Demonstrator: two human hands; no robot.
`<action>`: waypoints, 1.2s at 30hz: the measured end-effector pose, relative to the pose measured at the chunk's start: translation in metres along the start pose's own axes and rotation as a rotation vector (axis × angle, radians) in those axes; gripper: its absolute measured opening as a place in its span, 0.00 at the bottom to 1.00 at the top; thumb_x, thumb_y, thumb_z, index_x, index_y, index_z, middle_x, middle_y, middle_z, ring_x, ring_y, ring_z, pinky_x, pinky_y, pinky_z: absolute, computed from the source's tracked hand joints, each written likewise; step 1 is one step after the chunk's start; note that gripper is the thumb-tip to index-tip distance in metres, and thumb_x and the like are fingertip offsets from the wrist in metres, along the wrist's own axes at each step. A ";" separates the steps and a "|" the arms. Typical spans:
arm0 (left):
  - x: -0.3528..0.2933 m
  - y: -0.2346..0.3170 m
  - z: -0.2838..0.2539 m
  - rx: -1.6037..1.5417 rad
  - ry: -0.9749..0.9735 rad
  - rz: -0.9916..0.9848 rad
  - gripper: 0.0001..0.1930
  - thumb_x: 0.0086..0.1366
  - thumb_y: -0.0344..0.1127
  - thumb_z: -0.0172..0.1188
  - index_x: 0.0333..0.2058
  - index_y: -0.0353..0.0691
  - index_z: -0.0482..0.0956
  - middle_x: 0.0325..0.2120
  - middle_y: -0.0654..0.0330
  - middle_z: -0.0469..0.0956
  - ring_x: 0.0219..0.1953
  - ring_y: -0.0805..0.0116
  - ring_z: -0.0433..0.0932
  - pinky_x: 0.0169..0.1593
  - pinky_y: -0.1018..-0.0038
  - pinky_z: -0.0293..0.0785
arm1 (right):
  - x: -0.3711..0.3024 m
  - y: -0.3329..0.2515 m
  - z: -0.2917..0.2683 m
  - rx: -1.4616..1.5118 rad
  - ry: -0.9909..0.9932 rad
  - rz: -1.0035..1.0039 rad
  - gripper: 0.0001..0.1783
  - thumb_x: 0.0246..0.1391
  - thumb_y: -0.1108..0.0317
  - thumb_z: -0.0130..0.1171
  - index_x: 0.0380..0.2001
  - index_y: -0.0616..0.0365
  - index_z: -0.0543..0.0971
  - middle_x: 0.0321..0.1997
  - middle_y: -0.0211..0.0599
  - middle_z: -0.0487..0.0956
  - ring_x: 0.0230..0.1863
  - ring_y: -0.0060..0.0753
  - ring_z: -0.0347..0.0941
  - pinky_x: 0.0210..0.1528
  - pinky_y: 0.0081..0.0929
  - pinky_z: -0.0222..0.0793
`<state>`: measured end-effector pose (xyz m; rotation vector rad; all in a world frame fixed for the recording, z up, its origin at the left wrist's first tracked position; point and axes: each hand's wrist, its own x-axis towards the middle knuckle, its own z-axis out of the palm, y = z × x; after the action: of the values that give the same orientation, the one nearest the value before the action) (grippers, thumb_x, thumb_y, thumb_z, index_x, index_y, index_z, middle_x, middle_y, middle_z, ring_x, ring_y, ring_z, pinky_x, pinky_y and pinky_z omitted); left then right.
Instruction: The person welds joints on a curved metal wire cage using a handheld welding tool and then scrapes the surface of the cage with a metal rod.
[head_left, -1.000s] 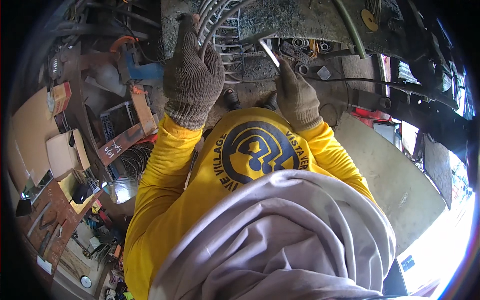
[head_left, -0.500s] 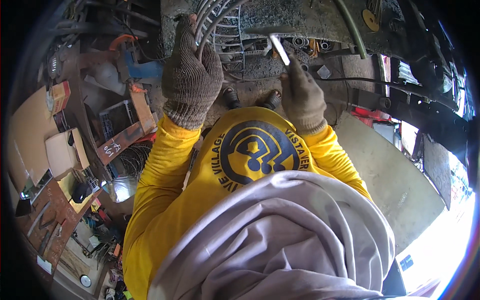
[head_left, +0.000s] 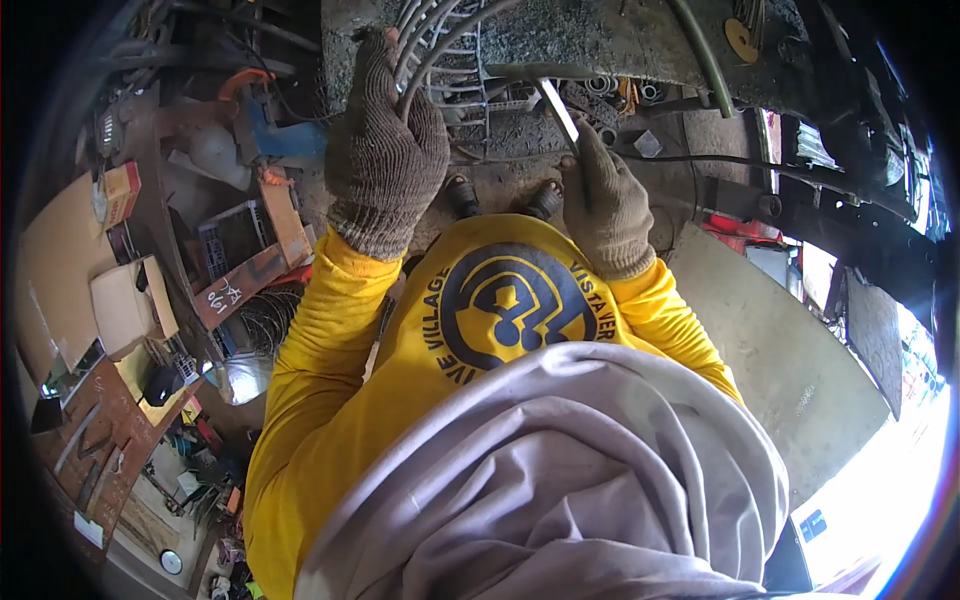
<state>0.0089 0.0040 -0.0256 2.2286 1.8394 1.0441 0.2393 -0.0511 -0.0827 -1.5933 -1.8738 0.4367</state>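
At the near end of a bundle of curved grey metal rods, the left hand, in a ribbed brown knit glove, is closed about the rods, its fingertips mostly hidden. To the right of the bundle, the right hand, in a similar glove, grips the bright handle of a T-shaped hammer-like tool. The tool's long dark head reaches toward the bundle, near a ladder-like grid of thin grey metal bars just right of the rods; whether they touch cannot be told. Well to the bundle's right, a thick green-grey tube and a flat yellowish disc lie by a dark, grit-strewn counter. Left of the bundle is a blue block-like piece.
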 end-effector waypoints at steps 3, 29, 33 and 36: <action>0.001 0.001 0.001 -0.027 -0.021 -0.055 0.30 0.67 0.35 0.58 0.65 0.32 0.63 0.53 0.42 0.76 0.50 0.49 0.81 0.52 0.64 0.77 | 0.000 0.003 0.005 -0.021 -0.037 0.036 0.25 0.59 0.64 0.60 0.61 0.48 0.74 0.36 0.48 0.82 0.32 0.52 0.81 0.32 0.44 0.76; 0.014 -0.016 0.015 -0.149 0.119 -0.019 0.24 0.69 0.35 0.57 0.60 0.30 0.69 0.53 0.42 0.77 0.55 0.48 0.78 0.58 0.64 0.73 | -0.009 0.017 -0.007 0.499 -0.176 0.491 0.19 0.64 0.61 0.55 0.52 0.60 0.76 0.34 0.50 0.82 0.36 0.47 0.82 0.38 0.37 0.75; 0.018 -0.024 0.024 -0.116 0.173 0.076 0.24 0.69 0.36 0.57 0.60 0.31 0.70 0.53 0.43 0.78 0.55 0.47 0.79 0.57 0.64 0.74 | 0.006 0.006 -0.010 0.471 -0.240 0.478 0.23 0.64 0.61 0.54 0.58 0.62 0.74 0.36 0.51 0.83 0.38 0.45 0.83 0.41 0.35 0.76; 0.021 -0.027 0.028 -0.110 0.182 0.102 0.24 0.69 0.35 0.57 0.60 0.32 0.70 0.54 0.43 0.77 0.55 0.47 0.79 0.57 0.65 0.75 | 0.013 -0.002 -0.009 0.349 -0.111 0.310 0.24 0.64 0.60 0.55 0.58 0.64 0.74 0.38 0.55 0.83 0.40 0.50 0.83 0.43 0.38 0.76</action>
<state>0.0021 0.0400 -0.0503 2.2511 1.6996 1.3731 0.2429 -0.0402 -0.0716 -1.6423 -1.5228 0.9488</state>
